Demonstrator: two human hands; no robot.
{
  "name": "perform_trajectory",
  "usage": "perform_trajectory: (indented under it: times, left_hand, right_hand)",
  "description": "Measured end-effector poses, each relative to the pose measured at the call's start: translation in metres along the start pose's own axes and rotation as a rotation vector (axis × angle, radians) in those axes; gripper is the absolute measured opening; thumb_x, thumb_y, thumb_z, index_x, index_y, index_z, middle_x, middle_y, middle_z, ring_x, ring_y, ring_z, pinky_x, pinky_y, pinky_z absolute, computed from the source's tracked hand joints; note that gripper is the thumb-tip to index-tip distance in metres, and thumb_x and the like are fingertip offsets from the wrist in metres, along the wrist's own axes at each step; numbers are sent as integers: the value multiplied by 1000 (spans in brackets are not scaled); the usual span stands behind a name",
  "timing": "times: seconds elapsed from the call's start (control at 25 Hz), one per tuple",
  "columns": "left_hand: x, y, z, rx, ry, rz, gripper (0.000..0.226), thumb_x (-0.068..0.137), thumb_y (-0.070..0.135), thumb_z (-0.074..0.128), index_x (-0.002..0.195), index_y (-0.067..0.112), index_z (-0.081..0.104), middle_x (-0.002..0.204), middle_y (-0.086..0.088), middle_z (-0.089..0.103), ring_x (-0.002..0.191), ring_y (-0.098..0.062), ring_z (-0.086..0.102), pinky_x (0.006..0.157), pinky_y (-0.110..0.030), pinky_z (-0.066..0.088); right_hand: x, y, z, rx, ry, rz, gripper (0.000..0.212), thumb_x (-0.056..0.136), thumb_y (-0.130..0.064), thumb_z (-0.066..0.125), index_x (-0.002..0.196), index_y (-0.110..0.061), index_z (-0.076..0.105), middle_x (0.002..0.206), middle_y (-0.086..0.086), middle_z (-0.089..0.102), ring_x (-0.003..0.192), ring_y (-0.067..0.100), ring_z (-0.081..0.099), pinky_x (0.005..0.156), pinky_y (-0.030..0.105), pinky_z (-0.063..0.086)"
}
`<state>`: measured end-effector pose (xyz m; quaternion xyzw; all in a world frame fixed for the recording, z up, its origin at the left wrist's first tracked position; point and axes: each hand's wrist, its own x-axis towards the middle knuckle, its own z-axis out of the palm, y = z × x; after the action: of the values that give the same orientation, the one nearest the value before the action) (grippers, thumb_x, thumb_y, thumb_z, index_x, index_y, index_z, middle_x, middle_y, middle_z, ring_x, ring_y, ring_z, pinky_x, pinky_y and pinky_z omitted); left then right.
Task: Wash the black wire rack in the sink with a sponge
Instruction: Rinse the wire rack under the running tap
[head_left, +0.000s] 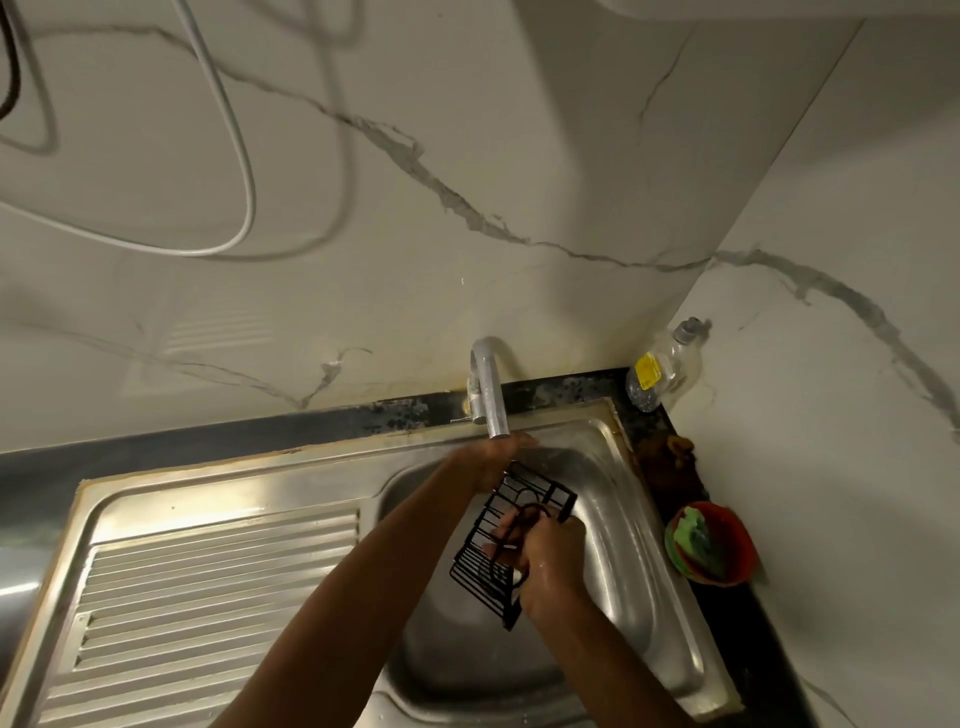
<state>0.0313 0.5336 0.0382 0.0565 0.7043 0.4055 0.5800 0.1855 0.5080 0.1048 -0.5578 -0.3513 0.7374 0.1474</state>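
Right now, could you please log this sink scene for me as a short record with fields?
place: steel sink with ribbed drainboard on its left
item: black wire rack, held tilted over the basin below the tap
left hand: grips the rack's far end
right hand: grips the rack's near side
sponge: green sponge sits in a red bowl on the counter, in neither hand
other: clear bottle in the corner
water: cannot tell whether it runs

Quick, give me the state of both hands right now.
Left hand: grips the far end of the black wire rack, under the faucet.
Right hand: fingers curled on the rack's middle; no sponge visible.
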Motion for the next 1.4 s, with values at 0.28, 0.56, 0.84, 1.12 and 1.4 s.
perform_trajectory:
  times: [0.28, 0.56, 0.84, 1.12, 1.4]
  left_hand:
    - [16, -25, 4, -222, 245, 82, 39, 107, 33, 51, 125, -2, 54, 111, -10, 59, 102, -23, 59, 82, -31, 50]
    - [5, -36, -14, -256, 314, 93, 25, 107, 30, 50, 105, 10, 65, 112, -19, 71, 88, -23, 66, 75, -32, 56]
    - [-36, -58, -57, -172, 122, 69, 56, 102, 61, 46, 116, 13, 70, 106, -13, 75, 89, -23, 70, 73, -31, 55]
    - [-52, -124, -54, -804, 241, 65, 32, 90, 45, 68, 92, 13, 69, 59, 3, 57, 46, -11, 51, 46, -26, 44]
    - [-76, -141, -55, -827, 360, 187, 42, 99, 47, 60, 112, 8, 69, 64, 3, 56, 53, -10, 47, 42, -21, 40]
  right_hand:
    - [14, -16, -46, -11, 14, 51, 35, 81, 16, 27, 73, -1, 57, 52, 14, 56, 45, 23, 56, 48, 34, 52]
    - [77, -20, -121, 197, -81, 201, 35, 100, -18, 26, 66, -17, 35, 42, -1, 35, 33, 12, 33, 32, 16, 26]
    - [106, -10, -127, 324, -321, 271, 50, 92, -26, 41, 42, -21, 42, 36, -6, 31, 27, 8, 31, 29, 13, 23]
    - [154, 10, -103, 150, -490, 348, 51, 95, -9, 27, 47, -24, 38, 37, -6, 30, 25, 8, 27, 26, 14, 24]
    - [158, 13, -71, 74, -315, 64, 21, 98, -16, 50, 97, -13, 70, 77, 2, 73, 63, 12, 68, 51, 19, 49]
